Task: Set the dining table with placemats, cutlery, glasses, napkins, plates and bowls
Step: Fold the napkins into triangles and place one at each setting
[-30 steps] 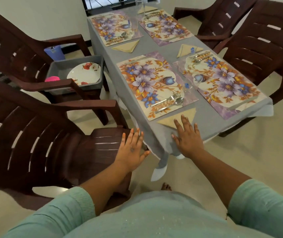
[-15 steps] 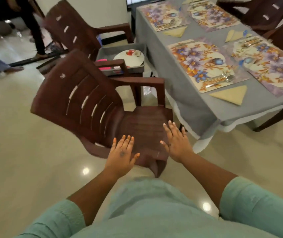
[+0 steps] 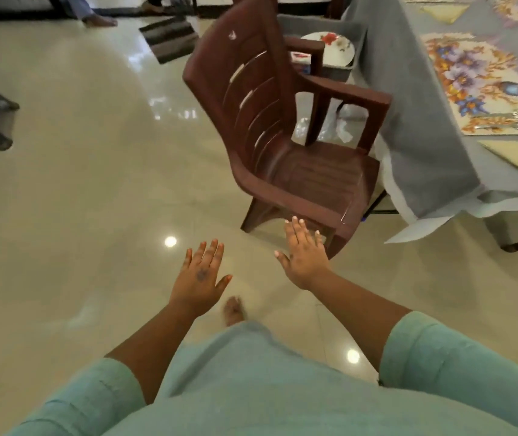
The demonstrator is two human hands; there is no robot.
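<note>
My left hand (image 3: 201, 276) and my right hand (image 3: 304, 255) hover over the floor with fingers spread, holding nothing. The table with its grey cloth (image 3: 421, 127) lies at the right. On it a floral placemat (image 3: 468, 80) carries a fork and spoon (image 3: 512, 119), with a folded yellow napkin (image 3: 517, 154) just below. A white flowered plate (image 3: 333, 47) sits in a grey tub (image 3: 323, 25) behind the near chair.
A brown plastic armchair (image 3: 286, 130) stands right ahead of my right hand, beside the table's corner. Glossy tiled floor (image 3: 78, 184) spreads to the left. Another person's bare foot (image 3: 98, 20) shows at the far top left. My own foot (image 3: 235, 309) is below my hands.
The view has swung left away from the table. Both hands came off the table edge and chair seat and now hang over the floor, still spread.
</note>
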